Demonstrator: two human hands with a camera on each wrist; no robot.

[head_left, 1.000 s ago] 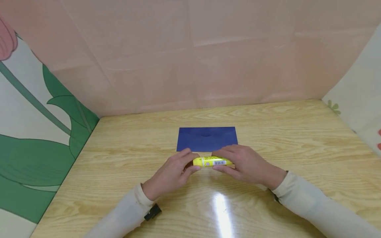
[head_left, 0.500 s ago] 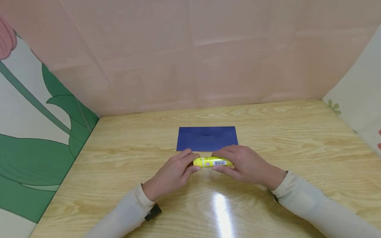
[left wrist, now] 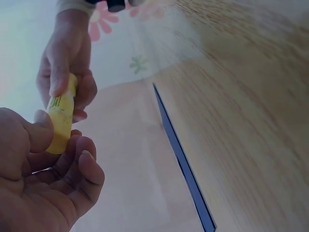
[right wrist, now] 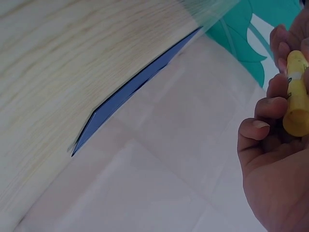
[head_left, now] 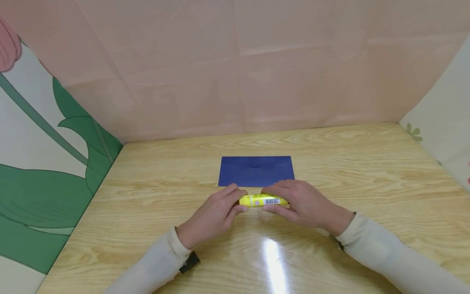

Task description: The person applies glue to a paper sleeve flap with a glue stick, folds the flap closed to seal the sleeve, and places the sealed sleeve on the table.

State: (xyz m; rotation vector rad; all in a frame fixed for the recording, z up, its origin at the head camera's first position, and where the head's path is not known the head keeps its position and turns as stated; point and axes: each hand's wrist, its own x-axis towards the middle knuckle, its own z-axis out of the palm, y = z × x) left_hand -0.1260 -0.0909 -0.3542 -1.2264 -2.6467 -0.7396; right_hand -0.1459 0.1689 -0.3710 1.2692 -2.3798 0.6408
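Observation:
Held level between both hands is a yellow glue stick (head_left: 263, 200) with a barcode on its label. My left hand (head_left: 216, 210) pinches its left end, the cap, between thumb and fingers. Around the other end, my right hand (head_left: 308, 204) grips the body with thumb below and fingers above. In the left wrist view the glue stick (left wrist: 61, 121) spans from one hand to the other. Its round base end (right wrist: 296, 118) faces the camera in the right wrist view. Just beyond the hands, a dark blue envelope (head_left: 256, 171) lies flat, flap side up.
Wood-grain table (head_left: 158, 183) lies under everything, with a bright light reflection in front of the hands. A pink sheet (head_left: 235, 73) stands behind the table's back edge. Side panels with printed leaves (head_left: 40, 200) and flowers flank it.

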